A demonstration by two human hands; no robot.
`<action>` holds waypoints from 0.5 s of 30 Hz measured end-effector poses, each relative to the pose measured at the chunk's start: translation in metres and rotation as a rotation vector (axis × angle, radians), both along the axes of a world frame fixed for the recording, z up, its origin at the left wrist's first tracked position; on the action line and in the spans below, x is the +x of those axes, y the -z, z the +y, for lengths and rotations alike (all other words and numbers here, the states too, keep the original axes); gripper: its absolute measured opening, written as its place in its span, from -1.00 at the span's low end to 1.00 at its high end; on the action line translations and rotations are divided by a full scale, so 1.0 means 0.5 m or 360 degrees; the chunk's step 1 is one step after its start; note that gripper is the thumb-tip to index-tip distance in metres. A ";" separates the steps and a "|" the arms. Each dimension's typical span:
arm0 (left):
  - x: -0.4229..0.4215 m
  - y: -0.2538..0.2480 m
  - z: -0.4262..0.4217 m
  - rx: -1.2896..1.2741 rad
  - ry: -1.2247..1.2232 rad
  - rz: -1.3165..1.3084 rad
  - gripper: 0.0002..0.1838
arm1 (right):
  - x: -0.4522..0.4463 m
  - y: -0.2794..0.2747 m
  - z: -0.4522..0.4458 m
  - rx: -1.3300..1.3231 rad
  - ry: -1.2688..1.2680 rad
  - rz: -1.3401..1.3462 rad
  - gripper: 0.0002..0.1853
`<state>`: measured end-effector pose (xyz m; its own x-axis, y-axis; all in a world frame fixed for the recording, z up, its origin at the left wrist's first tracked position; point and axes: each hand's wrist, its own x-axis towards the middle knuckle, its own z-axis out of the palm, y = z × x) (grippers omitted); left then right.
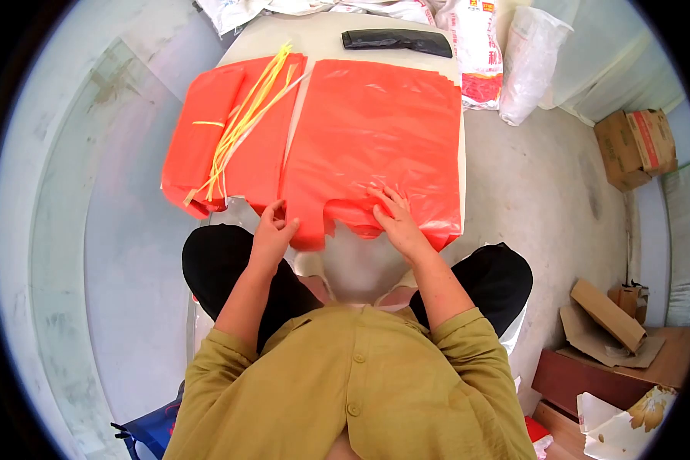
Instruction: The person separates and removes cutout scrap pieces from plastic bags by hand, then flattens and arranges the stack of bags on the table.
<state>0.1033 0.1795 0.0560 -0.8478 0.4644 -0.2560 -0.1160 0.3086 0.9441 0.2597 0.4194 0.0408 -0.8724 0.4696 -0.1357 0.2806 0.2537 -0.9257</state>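
A stack of flat red plastic bags (376, 130) lies on the table, its cut-out handle end hanging over the near edge. My left hand (272, 230) is closed at the left handle strip, thumb and fingers pinching its edge. Spread over the right part of the same handle end, my right hand (397, 218) rests with its fingers apart on the plastic. To the left is a second pile of red bags (264, 146), with a folded red bundle (201, 130) on it. Yellow and white ties (241, 126) lie loosely across that pile.
A black rolled plastic bundle (397, 42) lies at the table's (314, 34) far side. White printed sacks (471, 54) and a clear plastic-wrapped roll (530, 65) stand behind. Cardboard boxes (635, 146) and flattened cardboard (609, 330) are on the right. A blue bag (152, 428) sits lower left.
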 end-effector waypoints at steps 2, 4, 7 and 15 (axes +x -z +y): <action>0.010 -0.002 -0.019 -0.0114 0.0053 0.0058 -0.31 | 0.007 -0.013 0.005 0.0510 -0.0349 -0.0111 -0.51; 0.003 0.025 -0.040 -0.0146 0.0117 0.0085 -0.30 | 0.012 -0.020 -0.001 0.0792 -0.0499 -0.0112 -0.53; 0.007 0.021 -0.053 -0.0341 0.0171 0.0070 -0.28 | 0.021 -0.014 -0.017 0.0783 -0.0448 -0.0017 -0.50; 0.016 0.000 -0.066 0.0030 0.0128 -0.0250 -0.30 | 0.021 -0.013 -0.020 0.0758 -0.0432 -0.0006 -0.49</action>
